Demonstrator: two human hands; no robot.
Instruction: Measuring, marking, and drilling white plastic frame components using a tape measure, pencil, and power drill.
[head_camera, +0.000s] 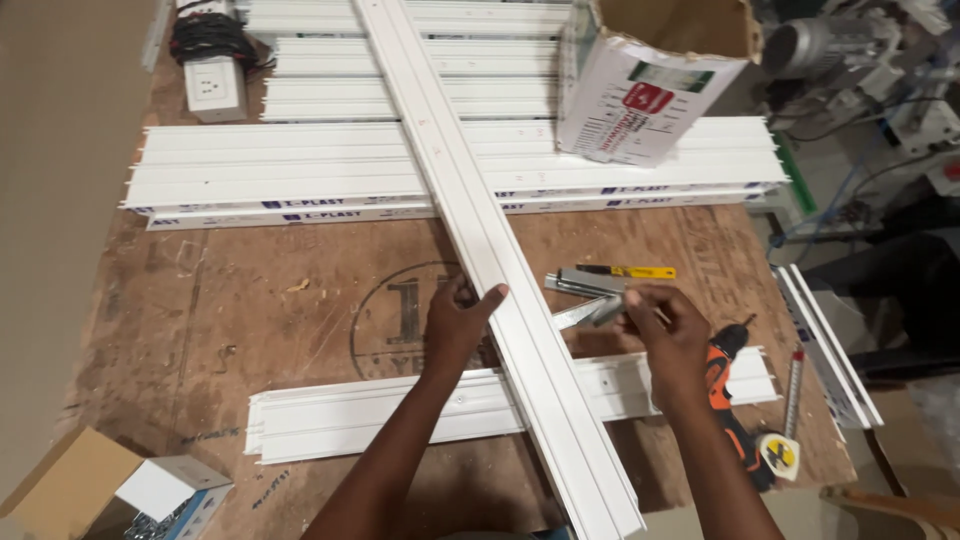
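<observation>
At the table's (250, 330) near left corner sits an open cardboard box (70, 485) with a small white-and-blue carton (175, 490) of what look like metal fixings beside it, and at the far left edge lies a white socket block (212, 85) with a coiled black cable. A stack of white plastic channel strips (300, 165) runs across the far half of the table, edge to edge, with more strips behind it, and a shorter bundle (350, 420) lies crosswise toward the near edge. Over both runs one long white channel (480, 230), its long axis going from the far edge down to the near edge, slanting rightward as it nears the person. The left hand (455, 325) presses on this channel's left rim, grip spread with fingers laid flat across it rather than closed around it. Just right of the channel, the right hand (665, 325) has its grip pinched together on a small grey metal piece (600, 312), close to a utility knife with a yellow body (625, 271). Nearer the right edge lie an orange drill (725, 385) and a tape measure (780, 452). A tilted printed carton (640, 95) stands at the far right, with machinery and cables beyond the table
</observation>
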